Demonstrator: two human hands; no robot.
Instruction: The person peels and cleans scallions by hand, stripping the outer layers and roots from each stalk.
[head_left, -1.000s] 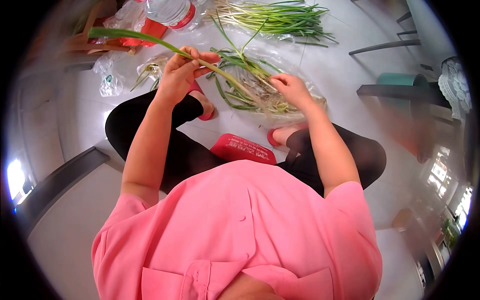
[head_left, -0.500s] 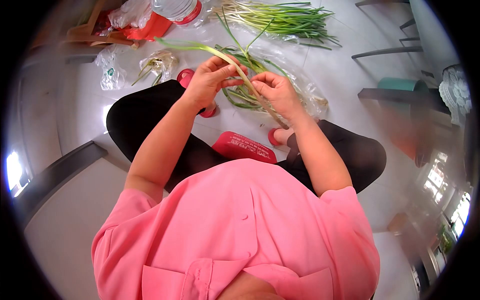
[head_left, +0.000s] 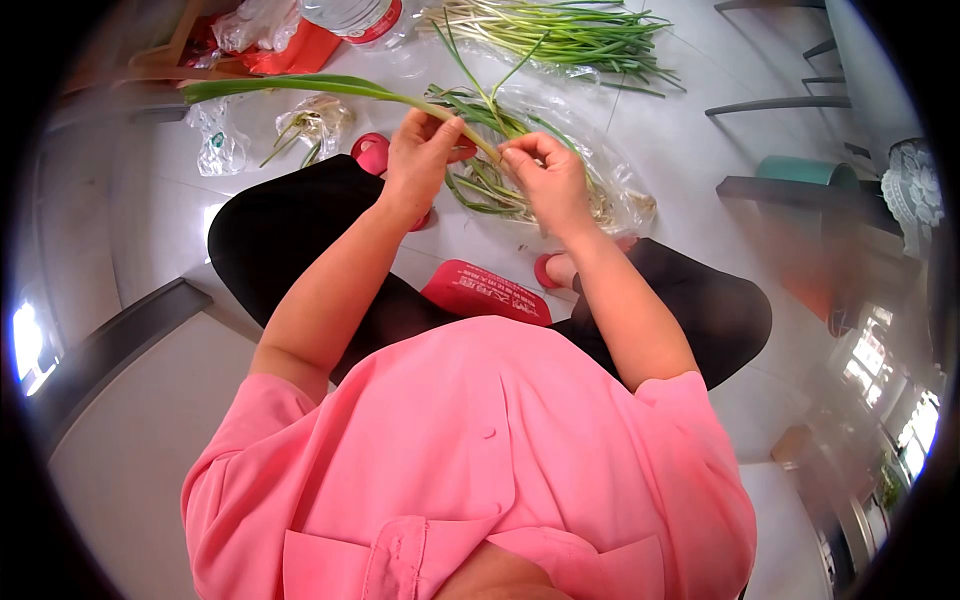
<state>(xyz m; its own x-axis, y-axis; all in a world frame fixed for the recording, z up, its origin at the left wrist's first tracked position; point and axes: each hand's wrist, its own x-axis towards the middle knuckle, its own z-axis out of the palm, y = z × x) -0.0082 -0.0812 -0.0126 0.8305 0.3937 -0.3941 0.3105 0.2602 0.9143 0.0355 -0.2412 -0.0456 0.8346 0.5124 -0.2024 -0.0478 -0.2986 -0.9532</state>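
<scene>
A green onion (head_left: 350, 88) stretches across both hands, its long green leaves pointing left. My left hand (head_left: 425, 155) is closed around the middle of its stalk. Fingers of my right hand (head_left: 550, 180) pinch the pale lower part, and the very end is largely hidden behind that hand. Beneath and beyond the hands, a loose pile of green onions (head_left: 483, 190) lies on a clear plastic bag (head_left: 625, 185) on the floor. Further off, a neat bundle of green onions (head_left: 590, 40) rests with white ends to the left.
Left of the pile, clear plastic bags with scraps (head_left: 318, 125) sit on the tiles. A large clear plastic bottle (head_left: 355, 15) and a red bag (head_left: 300, 50) are at the back. Below the hands is a red printed object (head_left: 485, 290). Dark chair legs (head_left: 780, 104) stand at right.
The green onion has shifted left and up, with its leaves now reaching much further left. My left hand has turned slightly, and my right hand has moved a little left.
</scene>
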